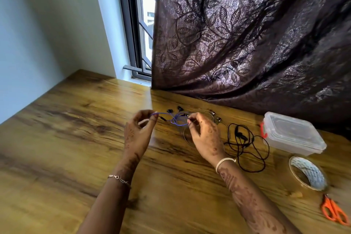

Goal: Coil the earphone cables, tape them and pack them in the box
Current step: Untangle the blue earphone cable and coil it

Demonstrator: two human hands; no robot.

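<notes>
wooden table (66,138) — black earphones (240,135), lidded box (292,135), tape roll (313,173), orange scissors (332,213).

We're in a home, prob. a bedroom or living rm. A heavy dark curtain (247,34) w/ a shiny leaf pattern hangs over most of a window (145,5). Its dark frame and the diagonal grille bars (147,31) show at the left edge, w/ daylight behind. A plain pale painted wall (38,24) runs into the window recess. We sit at a wood-grain table (66,138) pushed right up to wall & curtain. On it we see small household bits: a clear plastic box (292,135) w/ an orange clip, a tape roll (311,173), orange scissors (334,213), black earphones (245,138) and a blue earphone cable (176,120).
</notes>
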